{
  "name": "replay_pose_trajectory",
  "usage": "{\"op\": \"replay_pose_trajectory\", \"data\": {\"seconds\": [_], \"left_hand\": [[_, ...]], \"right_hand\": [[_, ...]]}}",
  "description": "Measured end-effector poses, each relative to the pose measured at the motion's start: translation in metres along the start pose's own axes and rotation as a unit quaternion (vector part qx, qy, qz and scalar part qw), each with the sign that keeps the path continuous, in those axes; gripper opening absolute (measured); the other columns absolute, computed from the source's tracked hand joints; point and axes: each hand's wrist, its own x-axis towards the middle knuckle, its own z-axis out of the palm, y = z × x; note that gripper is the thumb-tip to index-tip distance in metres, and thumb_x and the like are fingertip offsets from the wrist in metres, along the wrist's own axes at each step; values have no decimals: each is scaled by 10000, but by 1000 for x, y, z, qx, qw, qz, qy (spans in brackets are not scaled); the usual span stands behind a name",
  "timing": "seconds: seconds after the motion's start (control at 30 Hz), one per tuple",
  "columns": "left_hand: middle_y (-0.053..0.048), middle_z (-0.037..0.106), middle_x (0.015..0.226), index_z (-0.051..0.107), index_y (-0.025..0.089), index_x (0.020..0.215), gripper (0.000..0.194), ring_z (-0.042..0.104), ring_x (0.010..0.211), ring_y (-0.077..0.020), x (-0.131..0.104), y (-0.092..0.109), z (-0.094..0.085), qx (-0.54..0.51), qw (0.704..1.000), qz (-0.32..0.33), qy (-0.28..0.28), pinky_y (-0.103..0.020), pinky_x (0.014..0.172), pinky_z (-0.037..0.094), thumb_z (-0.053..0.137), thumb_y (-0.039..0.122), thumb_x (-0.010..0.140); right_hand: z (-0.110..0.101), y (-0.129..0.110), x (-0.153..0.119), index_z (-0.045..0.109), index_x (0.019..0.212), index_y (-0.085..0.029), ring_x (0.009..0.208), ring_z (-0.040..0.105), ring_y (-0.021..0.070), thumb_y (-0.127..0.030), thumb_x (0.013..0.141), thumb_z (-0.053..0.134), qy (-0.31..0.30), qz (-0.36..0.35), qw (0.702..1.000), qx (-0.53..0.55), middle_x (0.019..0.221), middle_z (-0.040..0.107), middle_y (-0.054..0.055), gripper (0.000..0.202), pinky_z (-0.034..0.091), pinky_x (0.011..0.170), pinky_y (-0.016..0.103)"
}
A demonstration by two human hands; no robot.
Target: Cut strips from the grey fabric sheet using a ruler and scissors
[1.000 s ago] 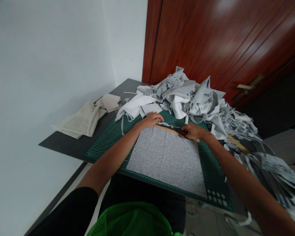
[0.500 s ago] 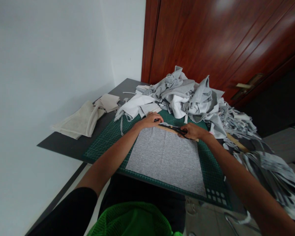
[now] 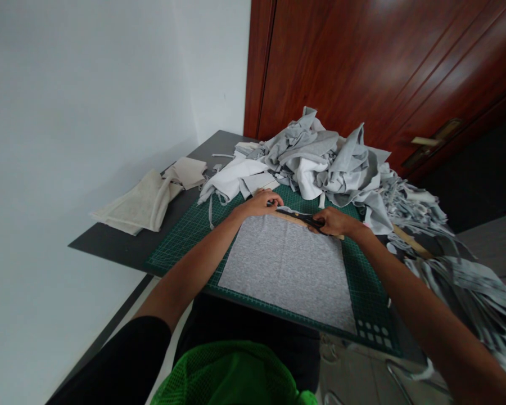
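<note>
Grey fabric point(image 3: 287, 264) lies flat on a green cutting mat point(image 3: 181, 242). Along its far edge runs a wooden strip point(image 3: 290, 219), partly covered by black scissors point(image 3: 299, 216). My right hand point(image 3: 331, 221) is closed around the scissors' handles, and the blades point left along the strip. At the far left corner of the fabric, my left hand point(image 3: 263, 202) has its fingers bent together near the blade tips; what they pinch is too small to make out.
A heap of grey and white cloth point(image 3: 312, 157) covers the back of the dark table point(image 3: 113, 247). Cream cloth point(image 3: 147, 202) lies at the left. Shredded scraps point(image 3: 417, 208), another wooden strip point(image 3: 413, 242) and stacked grey fabric point(image 3: 476, 292) are at the right.
The view has shifted slightly. My right hand and the scissors have turned a little, and the blades now look closer together, with their tips near my left hand.
</note>
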Motion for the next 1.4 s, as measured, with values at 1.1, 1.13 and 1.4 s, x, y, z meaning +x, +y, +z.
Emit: {"op": "replay_pose_trajectory", "data": {"seconds": [1.1,1.13,1.4], "left_hand": [[-27,748,960,751,188,1120,313,662,879,-155,1,0,-6,-110,994,-21,18,-292,843,520,607,112,852],[-29,749,962,750,189,1124,316,662,879,-156,1,1,-6,-106,994,-20,14,-294,839,517,603,110,855],[-22,776,994,766,233,1067,247,655,987,-207,-1,9,-3,23,1000,12,-1,-423,1059,391,587,145,922]], "right_hand": [[-10,-18,2,652,717,-207,594,520,164,-532,916,628,-24,9,998,-62,676,664,47,382,308,604,324],[-9,-18,4,658,719,-206,591,520,165,-532,913,635,-22,10,998,-65,675,665,48,380,303,602,325],[-8,-23,11,653,708,-203,581,522,166,-494,908,654,-13,12,998,-62,660,657,49,352,293,589,324]]}}
